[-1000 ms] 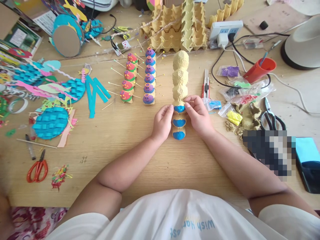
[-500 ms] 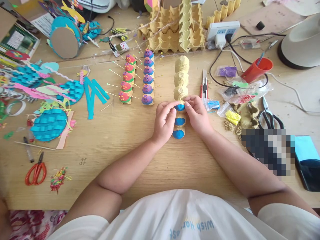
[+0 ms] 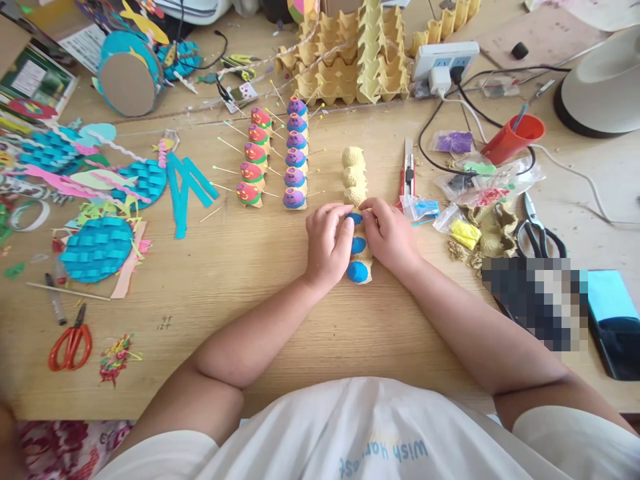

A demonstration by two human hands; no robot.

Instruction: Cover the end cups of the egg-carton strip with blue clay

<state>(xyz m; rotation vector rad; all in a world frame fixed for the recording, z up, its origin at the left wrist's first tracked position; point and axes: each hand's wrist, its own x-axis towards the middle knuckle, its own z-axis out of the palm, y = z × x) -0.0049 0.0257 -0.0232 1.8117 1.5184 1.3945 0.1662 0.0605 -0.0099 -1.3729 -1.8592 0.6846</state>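
A strip of egg-carton cups lies lengthwise on the wooden table. Its three near cups are capped with blue clay, the far ones are bare yellow. My left hand and my right hand grip the strip from either side at the third blue cup, fingers curled and pinching. Left of the strip stand two finished rows: red-and-green cups and purple-and-blue cups, with pins sticking out.
A box cutter, clay bags, red cup, black scissors and phone lie right. Egg trays and a power strip sit behind. Blue paper crafts and red scissors lie left.
The strip has been lowered flat, so its far end looks shorter and nearer. Both hands shifted slightly toward me, the left fingers closing over the blue cup.
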